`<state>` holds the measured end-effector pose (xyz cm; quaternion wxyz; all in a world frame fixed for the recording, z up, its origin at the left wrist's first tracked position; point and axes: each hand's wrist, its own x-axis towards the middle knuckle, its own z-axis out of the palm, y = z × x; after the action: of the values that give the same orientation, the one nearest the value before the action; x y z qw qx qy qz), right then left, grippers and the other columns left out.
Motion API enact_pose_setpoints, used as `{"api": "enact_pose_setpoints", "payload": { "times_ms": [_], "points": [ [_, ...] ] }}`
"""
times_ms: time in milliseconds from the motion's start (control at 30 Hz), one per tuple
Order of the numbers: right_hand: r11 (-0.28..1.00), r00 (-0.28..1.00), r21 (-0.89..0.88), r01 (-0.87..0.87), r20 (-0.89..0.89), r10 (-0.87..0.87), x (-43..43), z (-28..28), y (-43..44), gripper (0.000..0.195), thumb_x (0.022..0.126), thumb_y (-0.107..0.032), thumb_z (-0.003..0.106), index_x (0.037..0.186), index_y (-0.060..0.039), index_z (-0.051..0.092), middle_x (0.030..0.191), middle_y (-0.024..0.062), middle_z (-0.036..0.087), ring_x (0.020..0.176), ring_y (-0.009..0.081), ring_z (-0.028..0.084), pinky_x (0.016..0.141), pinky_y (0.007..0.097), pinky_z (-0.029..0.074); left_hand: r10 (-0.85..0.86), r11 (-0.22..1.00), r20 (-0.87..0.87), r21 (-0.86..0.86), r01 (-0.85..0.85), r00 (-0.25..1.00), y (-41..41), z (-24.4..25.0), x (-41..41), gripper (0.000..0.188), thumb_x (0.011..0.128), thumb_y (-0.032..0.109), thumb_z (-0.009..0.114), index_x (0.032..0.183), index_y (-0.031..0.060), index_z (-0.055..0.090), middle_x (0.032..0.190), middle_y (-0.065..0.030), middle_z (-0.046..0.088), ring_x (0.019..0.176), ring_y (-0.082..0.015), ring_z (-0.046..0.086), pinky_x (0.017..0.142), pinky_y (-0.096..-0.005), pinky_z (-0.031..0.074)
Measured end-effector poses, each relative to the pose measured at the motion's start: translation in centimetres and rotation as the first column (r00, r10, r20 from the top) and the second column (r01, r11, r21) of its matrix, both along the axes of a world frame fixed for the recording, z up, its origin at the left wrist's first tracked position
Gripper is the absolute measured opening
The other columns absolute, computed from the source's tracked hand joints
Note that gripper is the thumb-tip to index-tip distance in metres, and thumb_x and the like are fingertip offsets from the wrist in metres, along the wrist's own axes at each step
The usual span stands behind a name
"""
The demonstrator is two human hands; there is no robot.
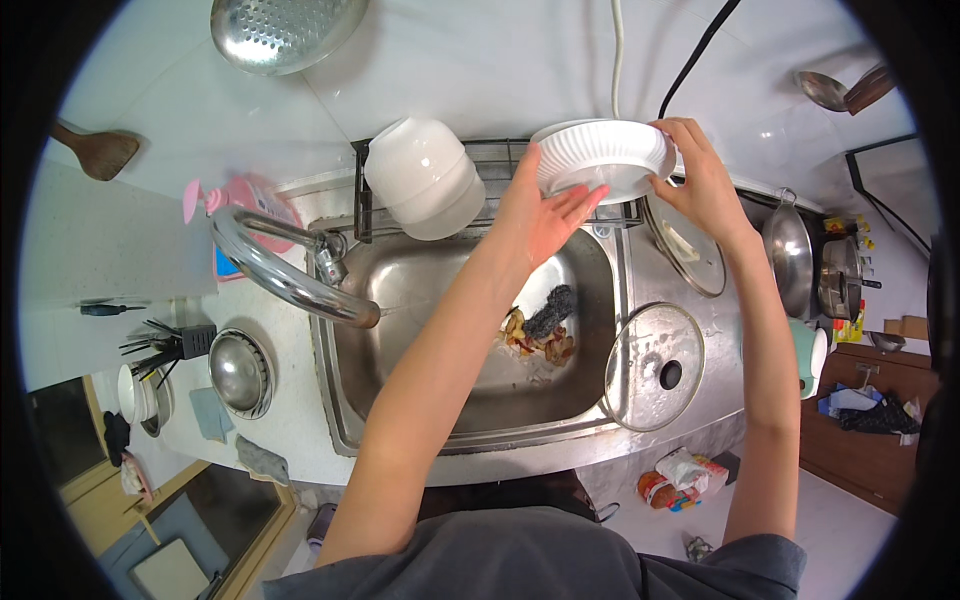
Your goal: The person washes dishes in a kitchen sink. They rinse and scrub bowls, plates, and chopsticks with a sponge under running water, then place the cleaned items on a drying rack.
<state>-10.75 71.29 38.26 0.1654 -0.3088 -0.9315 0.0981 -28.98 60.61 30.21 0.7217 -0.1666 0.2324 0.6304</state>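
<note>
Above the wire rack (495, 176) behind the sink, both hands hold a white fluted dish (607, 150), tilted with its ribbed side towards me. My left hand (551, 206) supports its left side, thumb at the edge and fingers below. Gripping the right edge is my right hand (694, 176). Another white rim shows just behind the dish, mostly hidden. Stacked white bowls (424, 176) lean on their sides at the rack's left end. Below, the steel sink (420, 277) contains food peelings (544, 346) and a dark scouring pad (551, 311).
A chrome faucet (292, 277) arches over the sink's left part. Glass lids (652, 367) lie and lean on the right, near a steel wok (789, 251). Left are a pink pump bottle (255, 206), metal bowls (240, 373) and a cloth (262, 459). A skimmer (285, 34) hangs above.
</note>
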Motion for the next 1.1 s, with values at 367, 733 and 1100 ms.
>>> {"api": "enact_pose_setpoints", "payload": {
  "times_ms": [367,733,1100],
  "points": [
    [0.935,0.912,0.176,0.307,-0.334,-0.236,2.8,-5.0,-10.3,0.052,0.074,-0.002,0.069,0.123,-0.0018,0.051,0.128,0.0178,0.049,0.118,0.0341,0.048,0.098,0.0405,0.039,-0.365,0.787,-0.633,-0.601,0.137,-0.682,-23.9,-28.5,-0.2,0.023,0.076,0.013,0.066,0.092,-0.0012,0.058,0.089,-0.0165,0.059,0.076,-0.0324,0.06,0.072,-0.0407,0.052],
    [0.89,0.916,-0.385,0.243,-0.211,-0.341,0.9,-12.6,-20.7,0.028,0.078,0.004,0.061,0.106,-0.0013,0.059,0.116,0.0154,0.054,0.101,0.0285,0.058,0.086,0.0345,0.047,-0.462,0.752,-0.713,-0.63,0.193,-0.528,-30.5,-32.0,-0.6,0.024,0.096,0.024,0.043,0.098,0.0027,0.055,0.072,-0.0071,0.057,0.064,-0.0234,0.058,0.061,-0.036,0.048],
    [-0.009,0.728,-0.989,-0.145,-0.101,-0.678,-20.0,-27.7,-25.4,0.031,0.095,-0.027,0.05,0.11,0.0,0.044,0.082,0.012,0.062,0.06,0.0207,0.063,0.053,0.0311,0.052,-0.461,0.873,-0.089,-0.225,0.433,0.883,-26.6,-11.5,-6.6,0.051,0.091,0.065,0.033,0.079,0.016,0.039,0.054,0.0081,0.023,0.042,-0.0031,0.016,0.037,-0.0209,0.011]
  ]
}}
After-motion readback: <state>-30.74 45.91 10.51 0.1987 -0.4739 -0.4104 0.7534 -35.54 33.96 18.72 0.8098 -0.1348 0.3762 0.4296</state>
